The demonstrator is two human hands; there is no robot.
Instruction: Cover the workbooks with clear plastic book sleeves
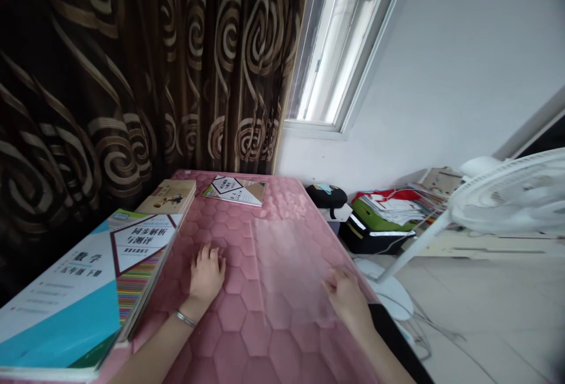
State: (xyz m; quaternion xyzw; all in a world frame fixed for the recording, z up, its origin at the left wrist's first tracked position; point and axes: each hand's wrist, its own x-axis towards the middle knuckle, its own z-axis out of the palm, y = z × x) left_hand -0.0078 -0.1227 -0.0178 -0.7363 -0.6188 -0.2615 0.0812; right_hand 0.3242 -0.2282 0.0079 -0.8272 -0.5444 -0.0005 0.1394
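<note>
My left hand (206,275) lies flat, palm down, on the pink quilted table cover (247,337), fingers stretched out, a thin bracelet on the wrist. My right hand (346,298) rests near the table's right edge, fingers curled on a clear, faintly glossy plastic sheet (291,254) that lies over the cover between the hands. Whether it pinches the sheet or only presses on it is unclear.
A stack of large workbooks (83,290) fills the table's left side, with a brown book (168,195) behind it and a thin booklet (236,189) at the far edge. Dark swirled curtains hang behind. A white fan (507,198) and piled papers and bags (388,210) stand on the floor right.
</note>
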